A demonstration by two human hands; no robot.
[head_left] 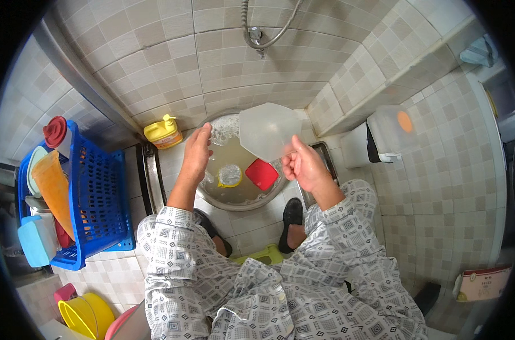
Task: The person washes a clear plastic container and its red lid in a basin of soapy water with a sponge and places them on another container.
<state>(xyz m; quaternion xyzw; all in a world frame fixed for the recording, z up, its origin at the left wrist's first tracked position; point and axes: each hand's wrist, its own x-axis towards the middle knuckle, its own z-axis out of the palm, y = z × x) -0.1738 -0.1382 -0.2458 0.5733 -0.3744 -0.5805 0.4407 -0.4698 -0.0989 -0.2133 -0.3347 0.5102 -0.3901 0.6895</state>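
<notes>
My right hand [309,166] pinches the lower right edge of a translucent plastic container [269,131], raised over the far right part of a round metal basin [235,207]. My left hand [198,152] is beside the basin's left rim, fingers stretched out, with nothing seen in it. Cloudy, foamy water fills the basin. A red square lid-like piece [261,174] lies in the water at the right. Left of it floats a round clear piece with a yellow rim [229,175]; its exact kind is unclear.
A yellow pump bottle [163,133] stands behind the basin on the left. The blue basket [101,198] holds several plastic containers and lids. At lower left is a yellow tub [87,315]. A white bin [355,148] stands right. A shower hose [274,38] hangs on the wall.
</notes>
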